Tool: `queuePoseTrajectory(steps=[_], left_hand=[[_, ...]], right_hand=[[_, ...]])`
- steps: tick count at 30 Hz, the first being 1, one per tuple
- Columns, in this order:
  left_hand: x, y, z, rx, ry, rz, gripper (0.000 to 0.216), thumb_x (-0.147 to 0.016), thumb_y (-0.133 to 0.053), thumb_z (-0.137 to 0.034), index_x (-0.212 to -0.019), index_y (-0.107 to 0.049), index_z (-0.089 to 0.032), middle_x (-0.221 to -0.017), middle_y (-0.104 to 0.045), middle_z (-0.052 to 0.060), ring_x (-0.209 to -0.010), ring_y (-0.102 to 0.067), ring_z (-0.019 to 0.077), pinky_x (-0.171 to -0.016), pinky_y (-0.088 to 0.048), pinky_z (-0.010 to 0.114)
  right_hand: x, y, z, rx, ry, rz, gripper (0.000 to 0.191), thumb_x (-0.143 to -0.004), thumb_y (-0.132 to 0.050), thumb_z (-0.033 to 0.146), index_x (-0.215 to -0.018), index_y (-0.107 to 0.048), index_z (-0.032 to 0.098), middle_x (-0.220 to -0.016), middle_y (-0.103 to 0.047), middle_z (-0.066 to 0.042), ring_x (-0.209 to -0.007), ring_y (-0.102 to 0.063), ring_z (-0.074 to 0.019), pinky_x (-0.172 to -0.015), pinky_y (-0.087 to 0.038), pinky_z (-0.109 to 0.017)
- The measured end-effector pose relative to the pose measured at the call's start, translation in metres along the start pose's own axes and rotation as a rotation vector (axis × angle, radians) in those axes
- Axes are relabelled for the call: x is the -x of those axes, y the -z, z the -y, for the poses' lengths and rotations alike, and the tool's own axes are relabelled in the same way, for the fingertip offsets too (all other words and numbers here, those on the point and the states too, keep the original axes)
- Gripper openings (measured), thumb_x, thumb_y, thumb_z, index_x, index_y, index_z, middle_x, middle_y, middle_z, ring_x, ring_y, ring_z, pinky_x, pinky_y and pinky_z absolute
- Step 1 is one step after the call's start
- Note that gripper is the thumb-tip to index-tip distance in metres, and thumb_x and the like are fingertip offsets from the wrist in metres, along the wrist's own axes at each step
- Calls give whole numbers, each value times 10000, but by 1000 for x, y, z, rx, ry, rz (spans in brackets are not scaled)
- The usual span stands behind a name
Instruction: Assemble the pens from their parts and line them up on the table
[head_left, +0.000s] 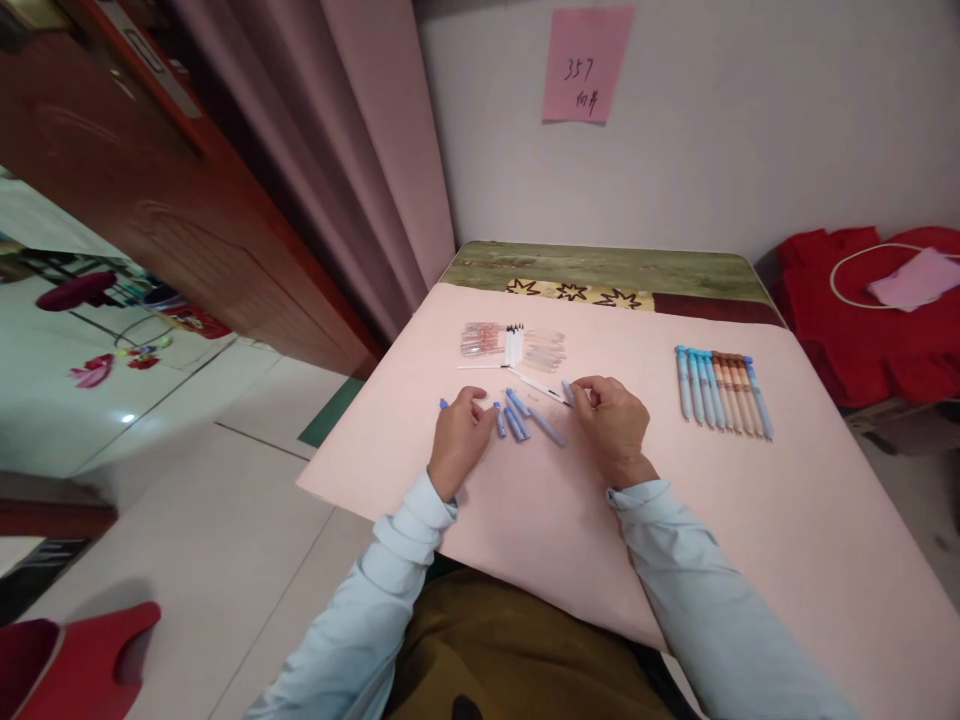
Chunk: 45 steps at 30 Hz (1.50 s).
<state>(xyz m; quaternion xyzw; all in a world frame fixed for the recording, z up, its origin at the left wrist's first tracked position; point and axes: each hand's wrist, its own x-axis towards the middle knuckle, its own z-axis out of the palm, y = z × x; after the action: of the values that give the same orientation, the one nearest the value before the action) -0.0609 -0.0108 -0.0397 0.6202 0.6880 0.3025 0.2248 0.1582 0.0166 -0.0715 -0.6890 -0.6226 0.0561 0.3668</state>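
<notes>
My right hand (613, 415) pinches a pale blue-violet pen barrel (568, 393) between thumb and fingers. Close to its fingertips ends a thin white pen refill (538, 386) with a dark tip. My left hand (459, 438) rests at the table's near side, fingers curved and thumb apart from the forefinger. Several short blue pen parts (516, 424) lie just right of its thumb, and a longer pale blue barrel (546, 427) slants beside them. A small blue tip (443, 404) shows past the left hand's outer side; whether it is held is hidden.
Behind the hands lie clear pinkish tubes (482, 339), a bundle of white refills (514, 345) and more clear tubes (545, 350). At right, several assembled blue and brown pens (724, 392) form a row on the pink-covered table (810, 520). A wall stands behind.
</notes>
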Motion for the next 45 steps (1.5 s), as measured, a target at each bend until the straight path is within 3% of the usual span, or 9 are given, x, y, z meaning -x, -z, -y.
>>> queuePoseTrajectory(steps=[3, 6, 12, 16, 19, 24, 27, 33, 45], left_hand=[[0, -8, -8, -130, -8, 103, 337, -834, -612, -295, -1150, -559, -191, -682, -622, -3, -696, -619, 214, -668, -404, 308], [-1, -15, -6, -149, -46, 129, 309, -798, -651, -261, -1087, -567, -191, -696, -612, 15, -699, -610, 233, -668, -391, 313], [0, -21, -3, -74, -92, 61, 144, -751, -645, -164, -848, -551, -214, -643, -547, 8, -661, -570, 232, -685, -396, 330], [3, -17, -11, -106, -45, 22, 173, -717, -602, -96, -718, -483, -221, -638, -504, 6, -653, -535, 213, -672, -383, 328], [4, -4, -10, 207, 60, 24, 161, -700, -625, -120, -711, -492, -211, -615, -468, -21, -578, -464, 152, -601, -345, 283], [16, 14, 9, 1242, 316, 357, 191, -731, -683, -275, -831, -561, -167, -735, -516, -3, -500, -353, 55, -469, -272, 206], [28, 10, 21, 1521, 381, 408, 203, -725, -709, -240, -866, -593, -152, -748, -514, 3, -492, -327, 38, -441, -276, 186], [36, -4, 25, 1586, 403, 478, 234, -730, -739, -194, -926, -620, -145, -783, -577, 27, -552, -445, 55, -488, -345, 182], [35, -7, 24, 1536, 328, 538, 211, -745, -740, -156, -921, -623, -145, -867, -649, 51, -629, -564, 73, -597, -448, 198]], right_hand=[[4, 0, 4, 5, 65, 18, 211, -890, -578, 346, -837, -740, 222, -707, -626, -5, -654, -526, -131, -561, -245, -241], [10, -1, 10, 10, 142, 61, 217, -896, -562, 341, -863, -744, 228, -739, -646, -12, -665, -545, -127, -557, -247, -238], [17, -1, 18, 47, 240, 191, 221, -887, -564, 353, -834, -740, 230, -761, -664, -18, -635, -551, -127, -545, -237, -246], [17, 1, 18, 67, 224, 230, 209, -879, -586, 371, -832, -738, 236, -776, -674, -14, -634, -552, -129, -546, -230, -241], [16, 2, 16, 90, 166, 160, 229, -899, -555, 349, -827, -731, 221, -769, -664, -15, -631, -535, -120, -545, -218, -243], [13, 2, 12, 98, 139, 74, 244, -911, -544, 354, -830, -719, 205, -748, -642, -9, -629, -516, -111, -546, -215, -244], [19, 2, 17, 69, 196, 69, 274, -917, -542, 389, -811, -718, 207, -719, -636, -8, -618, -526, -116, -548, -233, -246], [43, -5, 34, 93, 333, 172, 323, -887, -592, 524, -843, -711, 227, -769, -674, -8, -647, -584, -135, -550, -259, -265], [51, -14, 38, 179, 316, 250, 275, -896, -582, 473, -877, -696, 224, -825, -679, -28, -664, -578, -140, -542, -193, -276]])
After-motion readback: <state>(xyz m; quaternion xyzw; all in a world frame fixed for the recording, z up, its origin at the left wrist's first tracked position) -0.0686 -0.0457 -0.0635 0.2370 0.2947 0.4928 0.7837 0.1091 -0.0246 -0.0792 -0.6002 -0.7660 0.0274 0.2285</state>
